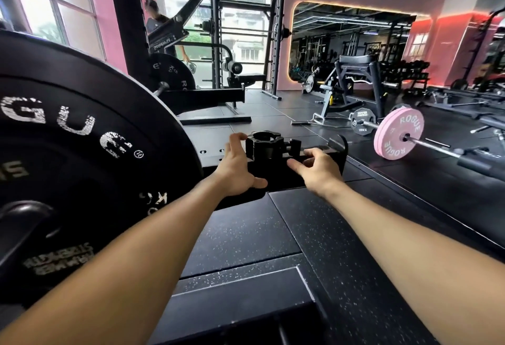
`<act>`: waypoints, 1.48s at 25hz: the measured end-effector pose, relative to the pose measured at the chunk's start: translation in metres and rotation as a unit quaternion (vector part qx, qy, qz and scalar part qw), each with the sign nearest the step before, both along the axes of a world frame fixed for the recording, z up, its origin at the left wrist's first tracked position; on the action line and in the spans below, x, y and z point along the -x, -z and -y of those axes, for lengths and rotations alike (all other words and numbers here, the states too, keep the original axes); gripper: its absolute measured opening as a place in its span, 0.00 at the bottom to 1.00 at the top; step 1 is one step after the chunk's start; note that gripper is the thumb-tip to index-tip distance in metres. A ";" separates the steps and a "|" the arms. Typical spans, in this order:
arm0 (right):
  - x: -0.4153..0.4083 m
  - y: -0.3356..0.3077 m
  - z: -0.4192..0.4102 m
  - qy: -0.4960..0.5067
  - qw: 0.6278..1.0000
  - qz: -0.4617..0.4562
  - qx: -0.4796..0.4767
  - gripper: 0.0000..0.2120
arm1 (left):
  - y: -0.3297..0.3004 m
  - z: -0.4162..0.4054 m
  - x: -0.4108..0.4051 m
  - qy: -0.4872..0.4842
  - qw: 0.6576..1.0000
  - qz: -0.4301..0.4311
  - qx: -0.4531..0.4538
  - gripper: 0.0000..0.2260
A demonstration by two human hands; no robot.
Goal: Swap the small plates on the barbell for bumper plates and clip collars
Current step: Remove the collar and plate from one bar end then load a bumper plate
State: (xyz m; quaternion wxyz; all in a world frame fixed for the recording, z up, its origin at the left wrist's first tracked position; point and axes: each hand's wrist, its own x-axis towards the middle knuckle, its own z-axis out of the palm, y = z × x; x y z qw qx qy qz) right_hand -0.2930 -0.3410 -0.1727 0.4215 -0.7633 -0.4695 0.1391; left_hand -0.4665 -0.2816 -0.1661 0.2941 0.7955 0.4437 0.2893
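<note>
gym floor (246, 235), black rubber tiles; bumper plate (68, 139) upright at left; collar (263, 148) lies ahead on the floor; left hand (237, 167) and right hand (319, 169) flank it, fingers spread, holding nothing; advice: grip the collar body, lever open

One head-worn wide-angle view faces forward and down, low and close over the floor mats (246, 230).

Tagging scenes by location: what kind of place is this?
A commercial gym, most likely: a black bumper plate up close, a barbell with pink plates on rubber flooring, and a squat rack behind.
</note>
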 end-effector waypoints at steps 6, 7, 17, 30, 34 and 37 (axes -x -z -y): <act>0.045 -0.003 0.080 -0.040 0.999 0.026 -0.011 0.25 | -0.013 0.071 0.060 0.034 0.994 -0.106 -0.012 0.33; 0.053 -0.003 0.095 -0.046 0.998 0.029 -0.015 0.25 | -0.016 0.083 0.069 0.035 0.993 -0.114 -0.018 0.32; 0.161 -0.015 0.241 -0.115 0.991 0.049 -0.049 0.23 | -0.029 0.219 0.217 -0.028 0.995 -0.080 -0.056 0.27; 0.289 -0.046 0.189 -0.192 0.978 0.039 -0.070 0.27 | -0.047 0.209 0.369 -0.213 0.975 -0.020 -0.052 0.22; 0.295 -0.032 0.145 -0.172 0.981 0.064 -0.067 0.29 | -0.031 0.170 0.375 -0.240 0.969 -0.002 -0.049 0.21; 0.296 -0.021 0.105 -0.148 0.985 0.068 -0.057 0.31 | -0.017 0.135 0.377 -0.260 0.965 0.017 -0.044 0.23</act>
